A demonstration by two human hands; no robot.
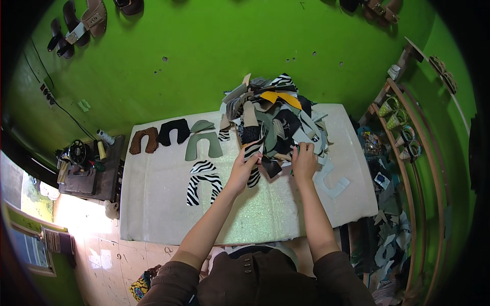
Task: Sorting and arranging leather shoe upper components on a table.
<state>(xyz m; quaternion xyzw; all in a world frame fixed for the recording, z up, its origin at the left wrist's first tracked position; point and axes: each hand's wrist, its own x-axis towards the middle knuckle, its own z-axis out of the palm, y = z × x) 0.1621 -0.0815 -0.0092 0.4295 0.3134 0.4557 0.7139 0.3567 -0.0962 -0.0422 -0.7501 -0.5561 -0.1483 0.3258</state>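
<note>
A heap of cut material scraps (278,115) in grey-green, black, beige, yellow and zebra print lies at the back of the table. My left hand (241,172) is closed on a zebra-print piece (253,148) at the heap's front edge. A black scrap (271,167) hangs just right of those fingers. My right hand (305,162) is closed at the heap's front right, its fingertips pinched among dark scraps; what they hold is hidden. Left of the heap lie U-shaped pieces: brown (137,145), black (165,133), grey-green (191,151) and zebra-print (193,191).
The pale table (153,214) stands against a green wall. A pale U-shaped piece (334,190) lies right of my right forearm. To the left is a sewing machine (77,153) on a dark stand. A wooden rack (403,168) with sandals and more scraps are on the right.
</note>
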